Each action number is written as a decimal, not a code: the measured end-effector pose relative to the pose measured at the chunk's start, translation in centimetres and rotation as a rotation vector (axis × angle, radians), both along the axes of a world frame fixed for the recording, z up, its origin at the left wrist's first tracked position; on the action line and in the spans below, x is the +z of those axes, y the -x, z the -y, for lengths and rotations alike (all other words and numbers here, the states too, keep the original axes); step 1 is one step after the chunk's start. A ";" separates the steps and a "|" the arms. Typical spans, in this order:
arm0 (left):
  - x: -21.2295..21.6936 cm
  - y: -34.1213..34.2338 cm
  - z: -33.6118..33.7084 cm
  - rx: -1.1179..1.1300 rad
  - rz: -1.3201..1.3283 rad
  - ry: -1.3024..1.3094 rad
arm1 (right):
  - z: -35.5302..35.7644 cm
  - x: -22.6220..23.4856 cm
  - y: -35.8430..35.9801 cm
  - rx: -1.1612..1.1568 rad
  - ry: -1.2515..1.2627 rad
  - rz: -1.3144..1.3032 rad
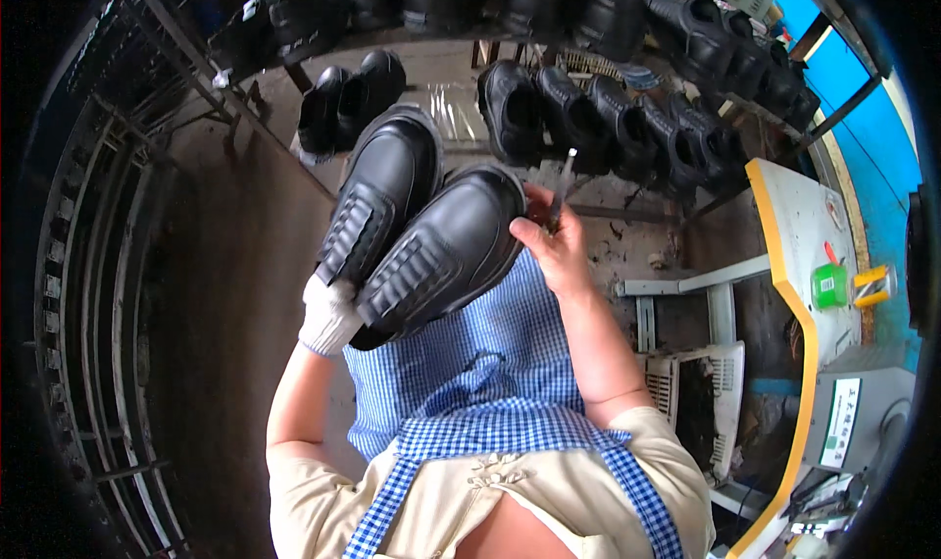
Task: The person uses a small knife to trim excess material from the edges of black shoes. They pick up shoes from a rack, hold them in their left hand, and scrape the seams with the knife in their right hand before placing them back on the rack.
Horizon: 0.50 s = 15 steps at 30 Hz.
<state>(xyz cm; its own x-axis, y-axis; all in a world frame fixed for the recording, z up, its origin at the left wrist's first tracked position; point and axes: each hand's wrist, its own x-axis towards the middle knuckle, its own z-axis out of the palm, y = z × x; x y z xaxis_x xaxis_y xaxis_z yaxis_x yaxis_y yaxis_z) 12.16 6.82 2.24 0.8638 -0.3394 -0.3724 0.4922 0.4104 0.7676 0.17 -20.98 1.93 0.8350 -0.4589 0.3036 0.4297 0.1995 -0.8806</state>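
Pair of black shoes held up over my apron, tool at the right-hand one.

My gloved left hand is clamped under the heels of both black shoes, toes pointing away toward the shoe rack. My bare right hand rests against the right-hand shoe's side, fingers pinching a thin grey tool. Judgement: moderately heavy as a pair, stiff soles, softer uppers that would dent under pressure; smooth finish likely slick, so heel and sole edge seem the best hold. Look: matte-gloss black, rounded toes, ribbed panel across each instep, thick soles.
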 end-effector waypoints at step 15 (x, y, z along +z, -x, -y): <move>-0.1 9.7 -10.2 0.166 -0.119 0.087 | -3.2 9.5 2.9 0.225 1.268 0.186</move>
